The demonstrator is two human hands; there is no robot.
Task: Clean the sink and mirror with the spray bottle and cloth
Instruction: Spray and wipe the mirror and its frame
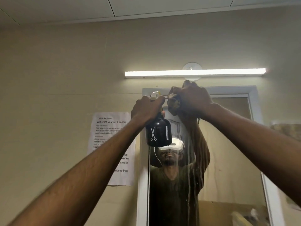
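Note:
My left hand [146, 110] is raised and grips the neck and trigger of a black spray bottle [158, 132] with a white scissors mark and a pale nozzle pointing right. My right hand [193, 98] holds a bunched brownish cloth [174, 103] against the top left part of the mirror [228, 152], right in front of the nozzle. The mirror has a white frame, and wet streaks run down the glass below the cloth. The sink is out of view.
A lit tube lamp [195, 72] runs along the wall just above the mirror. A printed task sheet [110, 144] is taped to the beige wall left of the mirror. The glass reflects a person with a white headset.

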